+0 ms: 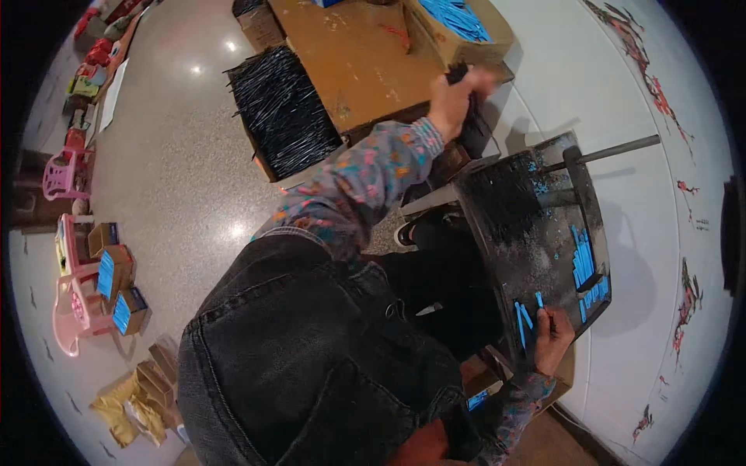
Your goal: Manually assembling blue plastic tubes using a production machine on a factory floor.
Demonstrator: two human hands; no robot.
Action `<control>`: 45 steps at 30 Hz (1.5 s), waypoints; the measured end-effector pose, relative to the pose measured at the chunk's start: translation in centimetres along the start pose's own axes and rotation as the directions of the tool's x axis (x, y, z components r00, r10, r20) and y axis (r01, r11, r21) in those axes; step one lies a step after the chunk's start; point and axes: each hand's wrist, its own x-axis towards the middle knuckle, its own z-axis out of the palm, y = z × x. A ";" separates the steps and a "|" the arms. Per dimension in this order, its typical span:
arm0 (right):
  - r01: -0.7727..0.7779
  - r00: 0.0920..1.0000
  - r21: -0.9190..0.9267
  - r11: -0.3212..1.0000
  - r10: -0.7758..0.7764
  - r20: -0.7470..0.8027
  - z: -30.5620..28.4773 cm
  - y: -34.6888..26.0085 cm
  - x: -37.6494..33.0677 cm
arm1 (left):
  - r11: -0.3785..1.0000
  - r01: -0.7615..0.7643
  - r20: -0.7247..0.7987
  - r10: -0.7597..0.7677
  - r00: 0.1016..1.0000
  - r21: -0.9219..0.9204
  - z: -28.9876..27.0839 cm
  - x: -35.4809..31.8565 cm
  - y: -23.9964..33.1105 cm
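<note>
My left hand (458,95) reaches up to the edge of a wooden table (357,54) and grips a bundle of thin black sticks (471,124) that hangs down from the fist. My right hand (553,335) rests on the near corner of a dark, dusty work board (513,210), its fingers pinched on a few short blue sticks (524,318). A row of several more blue sticks (584,260) lies packed against a stop on the board's right side. Both forearms wear flowered sleeves.
A cardboard tray full of black sticks (280,109) sits on the floor beside the table. A box of blue sticks (462,23) stands on the table. A metal rod (614,149) juts from the board. Pink plastic chairs (66,175) and small boxes (116,272) stand left.
</note>
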 end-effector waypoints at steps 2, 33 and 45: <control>0.006 1.000 0.039 0.999 -0.006 -0.017 0.0 -0.6 -0.3 | 0.995 -0.066 0.049 0.062 0.997 0.076 0.3 0.9 -4.1; 0.066 0.932 0.322 0.944 0.057 -0.357 -1.1 1.1 2.6 | 0.879 0.245 0.655 -0.470 0.591 0.410 13.1 -17.3 -5.4; 0.157 0.957 0.387 0.909 -0.043 -0.286 -2.0 2.6 5.4 | 0.913 0.126 0.729 -0.389 0.563 0.389 12.7 -16.7 -6.8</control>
